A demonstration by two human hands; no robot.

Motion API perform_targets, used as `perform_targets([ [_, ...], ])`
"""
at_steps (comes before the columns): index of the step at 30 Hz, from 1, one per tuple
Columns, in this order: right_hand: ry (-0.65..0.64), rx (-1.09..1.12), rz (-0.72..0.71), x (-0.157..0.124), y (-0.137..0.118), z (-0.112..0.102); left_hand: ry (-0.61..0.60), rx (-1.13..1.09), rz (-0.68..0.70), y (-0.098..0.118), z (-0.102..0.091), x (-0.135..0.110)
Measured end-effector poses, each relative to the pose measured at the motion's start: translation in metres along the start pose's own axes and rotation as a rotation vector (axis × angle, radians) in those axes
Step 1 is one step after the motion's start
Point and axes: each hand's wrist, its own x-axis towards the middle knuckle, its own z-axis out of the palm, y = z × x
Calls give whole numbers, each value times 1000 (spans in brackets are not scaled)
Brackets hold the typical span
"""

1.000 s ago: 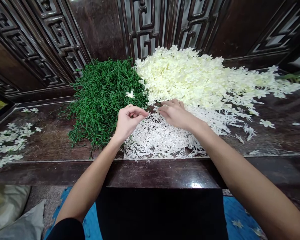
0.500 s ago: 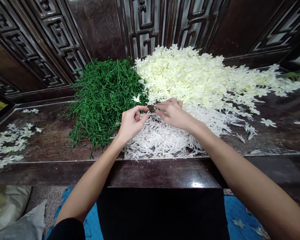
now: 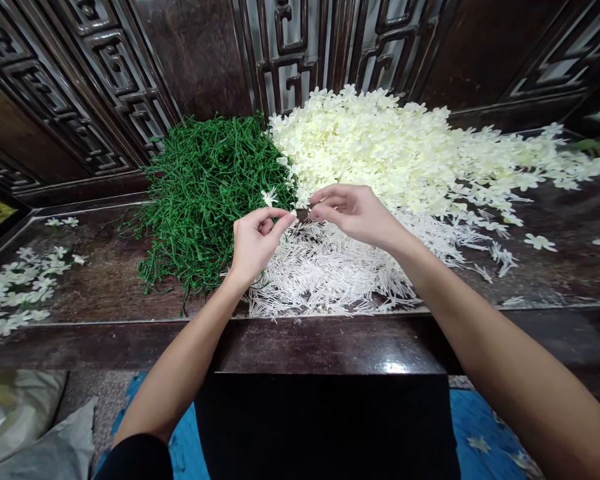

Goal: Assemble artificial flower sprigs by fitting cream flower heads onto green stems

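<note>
My left hand (image 3: 256,241) is pinched shut on a thin green stem that carries a small cream flower (image 3: 269,196) at its top. My right hand (image 3: 356,212) is pinched too, its fingertips almost meeting the left ones; what it holds is too small to make out. Both hands hover over a heap of white stamen pieces (image 3: 330,273) on the dark wooden table (image 3: 105,293). A pile of green stems (image 3: 205,187) lies behind the left hand. A big pile of cream petals (image 3: 395,150) lies behind the right hand.
Several finished small flowers (image 3: 17,287) lie at the table's left end. Loose petals (image 3: 539,241) are scattered at the right. A carved dark wood panel (image 3: 290,47) stands right behind the piles. Below the table edge are a blue cloth (image 3: 480,433) and pale bags (image 3: 30,433).
My right hand has lifted off the white stamen heap and come up to meet my left hand. The flower on the stem has shifted slightly right with the left hand.
</note>
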Motion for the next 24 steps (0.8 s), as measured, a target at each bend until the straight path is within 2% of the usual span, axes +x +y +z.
perform_targets([
  [3,-168,-211,-2,0,4,-5,19,-86,-61,0,-1,2],
  [5,-290,-267,12,-1,6,-5,14,-142,-91,-1,-2,4],
  [8,-330,-291,48,-1,8,-3,-3,-196,-111,-3,-3,6],
  [10,-304,-290,60,-1,9,-2,-17,-226,-116,-4,-3,6],
  [14,-159,-259,9,-1,5,-4,-88,-283,-180,-3,-5,7],
  [20,18,-102,-75,-6,-15,-3,-200,-372,-319,-3,-6,6],
  [24,66,-77,-134,-9,-24,2,-216,-386,-338,-3,-4,6],
])
